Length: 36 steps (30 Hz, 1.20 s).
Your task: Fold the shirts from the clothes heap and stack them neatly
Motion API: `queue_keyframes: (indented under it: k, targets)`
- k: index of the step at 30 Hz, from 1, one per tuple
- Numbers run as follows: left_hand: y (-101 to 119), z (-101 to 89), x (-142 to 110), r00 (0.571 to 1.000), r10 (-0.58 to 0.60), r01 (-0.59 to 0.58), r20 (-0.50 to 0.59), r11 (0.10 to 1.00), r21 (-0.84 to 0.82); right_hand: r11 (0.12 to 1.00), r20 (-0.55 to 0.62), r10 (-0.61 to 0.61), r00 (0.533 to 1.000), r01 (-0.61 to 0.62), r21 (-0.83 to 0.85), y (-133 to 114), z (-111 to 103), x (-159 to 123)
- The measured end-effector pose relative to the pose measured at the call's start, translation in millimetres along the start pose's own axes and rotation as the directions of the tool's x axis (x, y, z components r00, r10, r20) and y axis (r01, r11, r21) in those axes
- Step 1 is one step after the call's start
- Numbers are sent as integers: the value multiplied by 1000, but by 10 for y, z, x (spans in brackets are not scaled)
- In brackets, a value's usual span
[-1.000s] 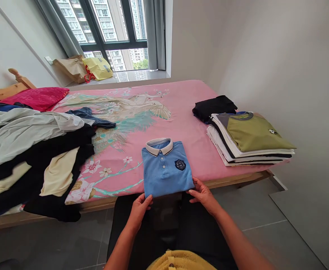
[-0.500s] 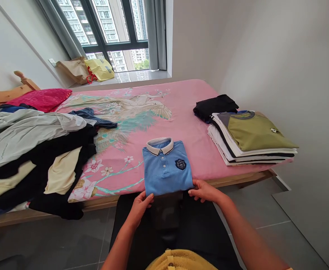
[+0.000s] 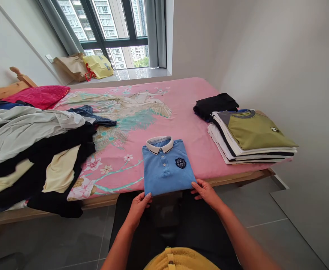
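Observation:
A folded blue polo shirt (image 3: 161, 176) lies face up at the front edge of the bed, its white collar pointing away from me and a dark badge on its chest. My left hand (image 3: 138, 206) pinches the near left corner of the shirt between thumb and fingers. At the near right corner, my right hand (image 3: 206, 192) grips the fabric, thumb on top. The fingers under the hem are partly hidden. Both corners sit close to the bed's edge, above my lap.
A loose heap of clothes (image 3: 35, 138) covers the bed's left side, some hanging over the edge. To the right stands a folded stack topped by an olive shirt (image 3: 260, 131), beside folded black clothing (image 3: 216, 105). A pink pillow (image 3: 39, 96) and window-sill bags (image 3: 99, 66) are farther back.
The shirt's near right corner has been drawn slightly outward to the right by my right hand, which now has its thumb on the fabric. My left hand keeps its corner.

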State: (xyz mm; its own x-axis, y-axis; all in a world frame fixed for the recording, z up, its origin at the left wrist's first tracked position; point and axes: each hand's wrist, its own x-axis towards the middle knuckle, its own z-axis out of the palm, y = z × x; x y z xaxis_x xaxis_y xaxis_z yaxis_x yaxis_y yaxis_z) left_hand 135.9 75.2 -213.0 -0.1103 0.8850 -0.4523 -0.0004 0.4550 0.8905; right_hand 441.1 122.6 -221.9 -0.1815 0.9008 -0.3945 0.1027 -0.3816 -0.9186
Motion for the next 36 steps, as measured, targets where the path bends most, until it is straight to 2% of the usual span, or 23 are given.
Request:
queue_keyframes:
  k: [5,9,12,15,17,20,24,29,33,36]
  targets:
    - [-76,18,12,995,-35,31,-88,998,-54,992,-163,13,987,7,123,56,101,-4]
    - [-88,51,27,983,-116,85,-139,974,-209,953,-256,72,964,9,304,84,206,-32]
    - [-22,85,76,982,-186,159,-43,923,-351,882,-208,123,970,-11,471,53,266,-54]
    - [32,102,166,961,-268,271,62,884,-381,829,-104,171,980,-86,552,9,285,-37]
    - [28,97,224,948,-308,318,84,885,-340,825,-65,203,977,-135,550,-3,282,-5]
    - [-19,72,265,948,-304,317,93,891,-324,847,-62,229,971,-168,504,2,277,38]
    - [-35,45,229,962,-246,274,123,887,-371,847,-39,195,980,-148,511,-24,283,42]
    - [79,62,208,964,-230,263,134,899,-350,875,42,153,987,-155,459,-181,257,65]
    - [145,66,243,963,-222,260,151,910,-322,918,18,144,989,-140,372,-290,241,157]
    - [135,34,233,959,-184,251,217,906,-340,916,-20,164,986,-145,375,-280,241,185]
